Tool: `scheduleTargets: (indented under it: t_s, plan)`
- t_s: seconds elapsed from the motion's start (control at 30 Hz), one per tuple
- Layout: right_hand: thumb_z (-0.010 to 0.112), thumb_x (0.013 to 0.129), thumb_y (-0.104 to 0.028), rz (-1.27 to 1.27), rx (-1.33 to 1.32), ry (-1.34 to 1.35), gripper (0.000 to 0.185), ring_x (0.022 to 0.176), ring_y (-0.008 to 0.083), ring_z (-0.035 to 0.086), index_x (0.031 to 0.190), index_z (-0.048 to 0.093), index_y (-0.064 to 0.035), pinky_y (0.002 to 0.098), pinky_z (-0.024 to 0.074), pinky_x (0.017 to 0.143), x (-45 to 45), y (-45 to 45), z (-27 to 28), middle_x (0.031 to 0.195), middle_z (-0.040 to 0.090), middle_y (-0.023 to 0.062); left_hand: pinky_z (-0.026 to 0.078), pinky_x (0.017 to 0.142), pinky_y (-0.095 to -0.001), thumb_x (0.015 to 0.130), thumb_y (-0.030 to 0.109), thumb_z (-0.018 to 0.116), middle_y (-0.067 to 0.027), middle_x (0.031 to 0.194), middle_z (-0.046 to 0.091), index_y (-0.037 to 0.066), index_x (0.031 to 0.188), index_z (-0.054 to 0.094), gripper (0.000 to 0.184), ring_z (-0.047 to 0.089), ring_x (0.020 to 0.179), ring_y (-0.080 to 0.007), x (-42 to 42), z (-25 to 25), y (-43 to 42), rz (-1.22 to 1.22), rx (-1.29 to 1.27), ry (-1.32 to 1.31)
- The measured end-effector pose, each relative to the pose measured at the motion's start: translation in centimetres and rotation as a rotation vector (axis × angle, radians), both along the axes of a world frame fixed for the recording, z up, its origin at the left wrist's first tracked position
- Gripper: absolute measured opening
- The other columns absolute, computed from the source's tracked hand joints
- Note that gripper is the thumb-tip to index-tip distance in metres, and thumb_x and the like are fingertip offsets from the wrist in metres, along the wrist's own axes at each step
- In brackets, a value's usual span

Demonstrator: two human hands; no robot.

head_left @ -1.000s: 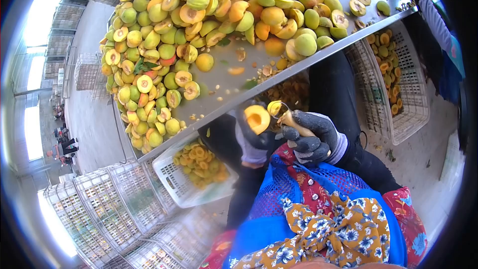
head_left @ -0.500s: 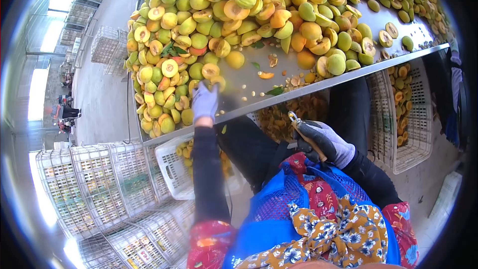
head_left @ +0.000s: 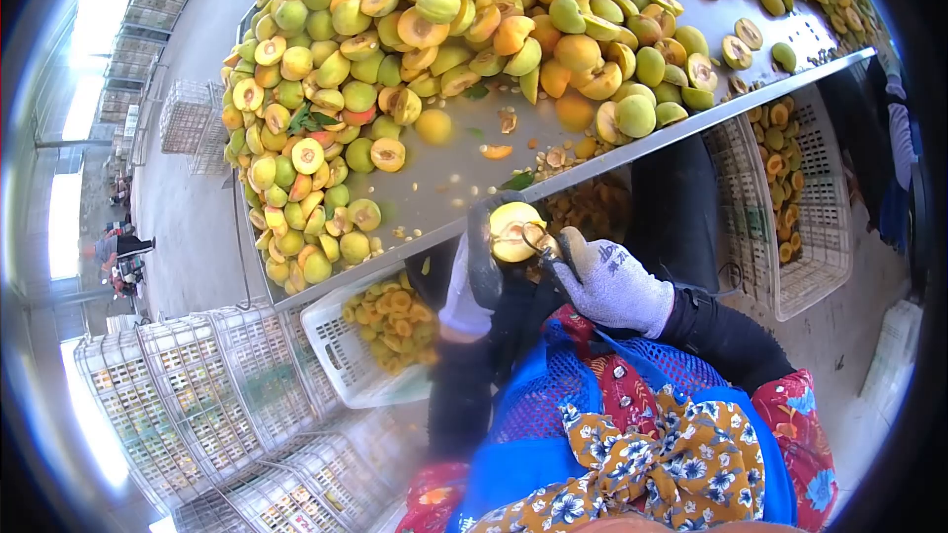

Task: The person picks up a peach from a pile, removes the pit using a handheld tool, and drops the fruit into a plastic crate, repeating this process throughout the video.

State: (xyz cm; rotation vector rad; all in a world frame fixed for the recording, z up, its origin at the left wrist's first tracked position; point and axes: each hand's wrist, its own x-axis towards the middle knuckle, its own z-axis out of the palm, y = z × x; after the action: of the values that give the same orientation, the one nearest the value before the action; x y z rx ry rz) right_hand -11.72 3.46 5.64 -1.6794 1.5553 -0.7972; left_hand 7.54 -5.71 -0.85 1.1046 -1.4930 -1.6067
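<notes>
My left hand (head_left: 468, 279), in a pale glove with dark fingers, holds a cut peach half (head_left: 512, 227) just off the table's near edge. Its yellow flesh faces up toward me. Closed in my right hand (head_left: 620, 288), also gloved, is a pitting tool (head_left: 540, 240) whose looped metal tip meets the centre of the peach half. The rest of the tool is mostly covered by my fingers. Beyond my hands, a large heap of peach halves (head_left: 395, 49) covers much of the metal table (head_left: 425, 199).
Several loose pits and a leaf (head_left: 517, 181) lie by the table's raised rim (head_left: 632, 164). Below stand a white crate of peach pieces (head_left: 331, 345) and another crate (head_left: 825, 247) at right. Stacked crates (head_left: 188, 375) fill the lower left. Another person's sleeve (head_left: 900, 143) shows far right.
My left hand has come back from the heap with a peach half. My right hand has moved slightly left, bringing the tool's tip against the fruit. The view has shifted a little.
</notes>
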Motion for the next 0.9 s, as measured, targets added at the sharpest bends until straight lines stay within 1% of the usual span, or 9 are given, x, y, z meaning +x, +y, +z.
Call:
scheduleTargets:
  t_s: [0.13, 0.23, 0.3, 0.37, 0.47, 0.57, 0.63, 0.73, 0.9]
  plan:
    - [0.056, 0.095, -0.02, -0.012, -0.048, 0.026, 0.024, 0.05, 0.0375, 0.059, 0.096, 0.045, 0.0018, 0.0476, 0.0449, 0.047, 0.3, 0.9, -0.5, 0.055, 0.054, 0.0184, 0.052, 0.091, -0.0328, 0.107, 0.045, 0.025, -0.0153, 0.108, 0.068, 0.0, 0.117, 0.057, 0.057, 0.065, 0.1, -0.0211, -2.4, 3.3, 2.4, -0.016, -0.055, -0.12]
    - [0.054, 0.097, -0.019, 0.014, 0.022, 0.042, 0.023, 0.055, 0.0366, 0.061, 0.095, 0.047, 0.0026, 0.0472, 0.046, 0.05, 0.4, 1.5, -0.2, 0.059, 0.056, 0.021, 0.051, 0.085, -0.0324, 0.103, 0.034, 0.04, -0.0139, 0.103, 0.066, -0.001, 0.114, 0.057, 0.04, 0.064, 0.094, -0.0213, -3.5, 4.4, 3.3, 0.077, -0.018, -0.097]
    - [0.052, 0.097, -0.018, 0.124, -0.058, 0.138, 0.023, 0.062, 0.0362, 0.062, 0.097, 0.049, 0.0044, 0.0468, 0.0471, 0.053, 0.3, 1.9, -0.4, 0.067, 0.057, 0.0242, 0.051, 0.081, -0.0356, 0.093, 0.019, 0.063, -0.0169, 0.104, 0.061, -0.001, 0.118, 0.052, 0.034, 0.062, 0.093, -0.0264, -3.6, 4.3, 3.7, 0.13, 0.031, -0.113]
    - [0.052, 0.095, -0.015, 0.306, -0.307, 0.317, 0.024, 0.068, 0.0362, 0.062, 0.102, 0.053, 0.0074, 0.0463, 0.0481, 0.056, -0.1, 2.2, -1.2, 0.078, 0.057, 0.0274, 0.05, 0.081, -0.0357, 0.099, 0.02, 0.05, -0.0169, 0.1, 0.062, -0.001, 0.114, 0.055, 0.026, 0.062, 0.091, -0.027, -4.0, 4.2, 4.4, 0.179, -0.098, -0.184]
    - [0.054, 0.09, -0.011, 0.212, -0.069, -0.308, 0.033, 0.07, 0.0364, 0.06, 0.114, 0.054, 0.0112, 0.0457, 0.0483, 0.059, -0.2, 1.9, -1.9, 0.09, 0.052, 0.0278, 0.05, 0.08, -0.0362, 0.105, 0.018, 0.036, -0.0166, 0.097, 0.062, -0.001, 0.11, 0.058, 0.03, 0.063, 0.088, -0.0283, -4.9, 3.9, 5.5, 0.255, -0.246, -0.247]
    - [0.054, 0.09, -0.011, 0.329, -0.205, 0.029, 0.033, 0.069, 0.0369, 0.059, 0.114, 0.055, 0.01, 0.0451, 0.0483, 0.058, -0.9, 2.4, -1.7, 0.09, 0.053, 0.0275, 0.05, 0.079, -0.0369, 0.099, 0.016, 0.05, -0.0166, 0.099, 0.062, -0.001, 0.113, 0.056, 0.023, 0.063, 0.087, -0.0301, -4.9, 4.4, 5.5, 0.226, -0.254, -0.203]
    - [0.052, 0.096, -0.018, 0.144, -0.019, 0.048, 0.024, 0.07, 0.0385, 0.063, 0.101, 0.052, 0.0056, 0.0474, 0.0485, 0.058, -0.5, 2.8, 0.0, 0.078, 0.058, 0.0278, 0.051, 0.078, -0.0377, 0.091, 0.015, 0.062, -0.0164, 0.1, 0.061, -0.001, 0.115, 0.055, 0.03, 0.063, 0.086, -0.0315, -4.5, 3.4, 5.6, 0.16, -0.324, -0.293]
    - [0.054, 0.096, -0.021, 0.006, 0.125, -0.006, 0.026, 0.064, 0.04, 0.062, 0.099, 0.047, 0.0043, 0.0492, 0.0471, 0.055, -0.3, 2.8, 0.5, 0.067, 0.058, 0.0254, 0.051, 0.076, -0.0386, 0.079, 0.013, 0.074, -0.0165, 0.102, 0.06, -0.001, 0.118, 0.052, 0.046, 0.062, 0.085, -0.0331, -4.3, 2.6, 5.7, 0.098, -0.427, -0.388]
    - [0.053, 0.096, -0.018, 0.014, 0.04, 0.013, 0.024, 0.061, 0.039, 0.062, 0.102, 0.047, 0.0051, 0.0477, 0.0458, 0.052, -0.1, 3.6, -0.7, 0.063, 0.056, 0.022, 0.052, 0.075, -0.0391, 0.079, 0.014, 0.074, -0.017, 0.101, 0.06, -0.001, 0.117, 0.053, 0.047, 0.062, 0.086, -0.0336, -4.4, 2.9, 6.3, 0.09, -0.558, -0.467]
